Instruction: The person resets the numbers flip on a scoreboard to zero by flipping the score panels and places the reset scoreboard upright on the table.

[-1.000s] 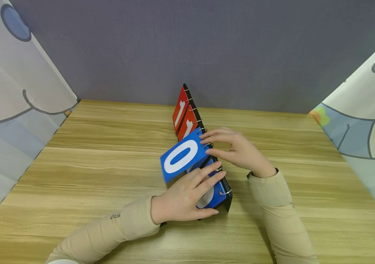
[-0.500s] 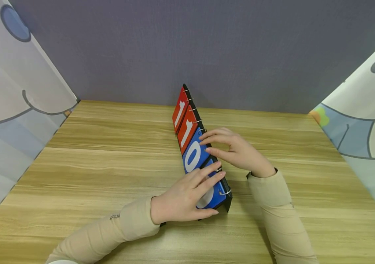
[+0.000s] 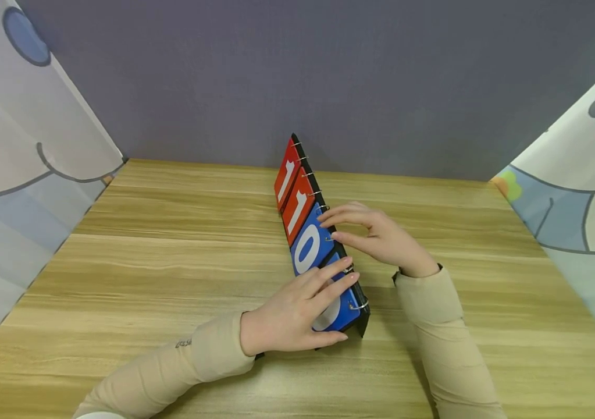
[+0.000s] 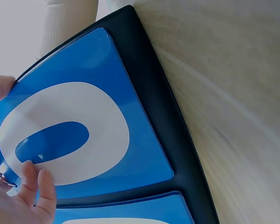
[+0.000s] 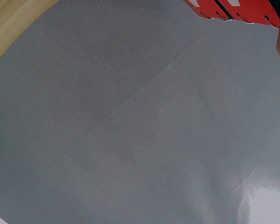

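A tabletop flip scoreboard (image 3: pixel 297 218) stands slanted on the table, its number cards hung on metal rings along a black frame. Two red cards (image 4: pixel 130 219) are not what the left wrist view shows; there, a blue zero card (image 4: pixel 144 154) fills the middle. In the head view the far red cards (image 3: pixel 298 201) each read 1. Nearer lies a blue card (image 3: pixel 309 244) reading 0. My left hand (image 3: pixel 294 311) rests over the nearest blue card, fingers extended towards the ringed edge, thumb by the near side. My right hand (image 3: pixel 381 235) touches the ringed edge of the farther blue card with bent fingers.
The wood-grain table (image 3: pixel 171 262) lies under the scoreboard. A grey panel (image 3: pixel 297 81) rises behind it. Cartoon-printed sheets (image 3: pixel 30 174) flank the table on both sides.
The raised blue 0 card has dropped flat against the scoreboard, uncovering the nearer red 1. Both hands have stayed almost in place.
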Available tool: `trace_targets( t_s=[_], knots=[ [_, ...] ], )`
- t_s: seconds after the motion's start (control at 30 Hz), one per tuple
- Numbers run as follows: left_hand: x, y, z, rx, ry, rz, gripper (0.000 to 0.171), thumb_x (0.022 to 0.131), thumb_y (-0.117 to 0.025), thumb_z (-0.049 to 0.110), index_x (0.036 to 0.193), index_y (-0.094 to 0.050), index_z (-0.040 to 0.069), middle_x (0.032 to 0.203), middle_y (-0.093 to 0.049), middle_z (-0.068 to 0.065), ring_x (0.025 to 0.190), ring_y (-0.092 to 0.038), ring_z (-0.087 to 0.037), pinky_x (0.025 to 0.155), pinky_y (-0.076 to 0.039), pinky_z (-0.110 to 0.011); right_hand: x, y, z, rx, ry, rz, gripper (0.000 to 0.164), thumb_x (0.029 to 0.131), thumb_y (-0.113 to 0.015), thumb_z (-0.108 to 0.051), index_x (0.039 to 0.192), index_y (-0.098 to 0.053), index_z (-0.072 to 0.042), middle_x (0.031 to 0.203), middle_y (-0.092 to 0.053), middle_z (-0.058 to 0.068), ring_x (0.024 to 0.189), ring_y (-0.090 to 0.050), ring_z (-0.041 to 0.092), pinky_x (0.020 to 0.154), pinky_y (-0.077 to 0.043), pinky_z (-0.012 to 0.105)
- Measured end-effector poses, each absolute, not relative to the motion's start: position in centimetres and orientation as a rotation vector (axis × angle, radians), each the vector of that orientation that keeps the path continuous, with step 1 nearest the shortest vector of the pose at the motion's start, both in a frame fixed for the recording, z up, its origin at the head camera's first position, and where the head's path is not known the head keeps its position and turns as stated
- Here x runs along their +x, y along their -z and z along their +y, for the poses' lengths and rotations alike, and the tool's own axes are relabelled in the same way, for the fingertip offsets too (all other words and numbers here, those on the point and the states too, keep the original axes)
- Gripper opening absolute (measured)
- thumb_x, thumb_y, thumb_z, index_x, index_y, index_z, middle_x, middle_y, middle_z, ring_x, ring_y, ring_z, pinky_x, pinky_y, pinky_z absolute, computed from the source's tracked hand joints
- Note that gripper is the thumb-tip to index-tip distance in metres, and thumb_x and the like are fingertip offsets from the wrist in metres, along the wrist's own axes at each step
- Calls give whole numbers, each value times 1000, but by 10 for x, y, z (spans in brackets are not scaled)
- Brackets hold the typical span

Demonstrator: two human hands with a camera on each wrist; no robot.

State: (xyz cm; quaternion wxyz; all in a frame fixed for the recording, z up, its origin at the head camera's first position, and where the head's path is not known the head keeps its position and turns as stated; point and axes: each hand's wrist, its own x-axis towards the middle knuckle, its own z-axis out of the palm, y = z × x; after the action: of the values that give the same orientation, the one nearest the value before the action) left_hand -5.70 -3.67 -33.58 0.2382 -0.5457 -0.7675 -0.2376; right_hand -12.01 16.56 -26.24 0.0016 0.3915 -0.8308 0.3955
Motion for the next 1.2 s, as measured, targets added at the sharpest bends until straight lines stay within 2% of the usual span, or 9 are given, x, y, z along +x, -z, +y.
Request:
trace_targets(
  t_s=[0.13,0.3,0.5,0.7,0.83,0.97,1.07,1.13,1.2],
  knots=[
    [-57,336,-36,-1510,663,-2111,84,81,-67,44,142,-29,1,149,-29,-20,99,-52,-14,89,-43,-27,-129,265,173,1137,-1508,-2595,28,94,-55,-15,118,-65,-7,123,-63,2,119,-55,14,98,-41,35],
    [-57,336,-37,-1510,674,-2113,84,81,-67,43,143,-28,0,149,-29,-20,103,-51,-15,89,-42,-28,-155,278,176,907,-2178,-2301,21,96,-51,-16,105,-70,-18,105,-68,-7,101,-63,6,93,-45,27],
    [-58,334,-36,-1532,674,-2104,84,82,-66,43,142,-29,-1,148,-30,-21,120,-48,-21,97,-40,-30,-185,299,171,496,-2680,-2104,27,99,-45,-17,91,-70,-20,95,-68,-6,92,-61,8,96,-41,37],
    [-62,323,-42,-1620,772,-2135,80,84,-65,42,142,-30,0,147,-28,-19,132,-40,-26,105,-34,-32,-200,318,167,436,-2738,-2337,25,101,-38,-19,99,-63,-22,103,-62,-6,95,-59,10,88,-44,31],
    [-71,313,-46,-1610,819,-2143,71,89,-57,41,142,-33,1,148,-24,-19,106,-53,-17,92,-41,-25,-201,322,164,441,-2766,-2421,23,102,-35,-21,103,-57,-24,119,-49,1,98,-55,18,78,-47,28],
    [-80,308,-47,-1546,799,-2219,64,95,-39,49,142,-37,5,151,-17,-19,88,-49,-11,79,-41,-20,-200,323,160,371,-2805,-2437,27,102,-33,-24,126,-43,-16,148,-19,13,124,-33,32,71,-43,24],
    [-83,307,-48,-1528,767,-2309,67,95,-29,53,144,-37,8,153,-17,-17,96,-52,-13,86,-43,-25,-201,322,157,329,-2791,-2465,46,102,-31,-29,142,-24,-7,154,-4,19,128,-25,38,71,-44,24],
    [-83,308,-48,-1528,740,-2362,69,95,-29,54,146,-33,8,154,-16,-16,111,-53,-18,95,-42,-31,-202,322,157,308,-2778,-2472,50,102,-31,-30,144,-21,-6,153,-9,19,121,-34,36,71,-46,25],
    [-81,308,-48,-1528,717,-2407,71,94,-34,55,148,-28,9,156,-12,-15,126,-46,-25,104,-36,-37,-203,322,157,296,-2765,-2472,47,102,-32,-32,141,-28,-7,151,-15,20,110,-42,31,73,-49,27]
  ],
)
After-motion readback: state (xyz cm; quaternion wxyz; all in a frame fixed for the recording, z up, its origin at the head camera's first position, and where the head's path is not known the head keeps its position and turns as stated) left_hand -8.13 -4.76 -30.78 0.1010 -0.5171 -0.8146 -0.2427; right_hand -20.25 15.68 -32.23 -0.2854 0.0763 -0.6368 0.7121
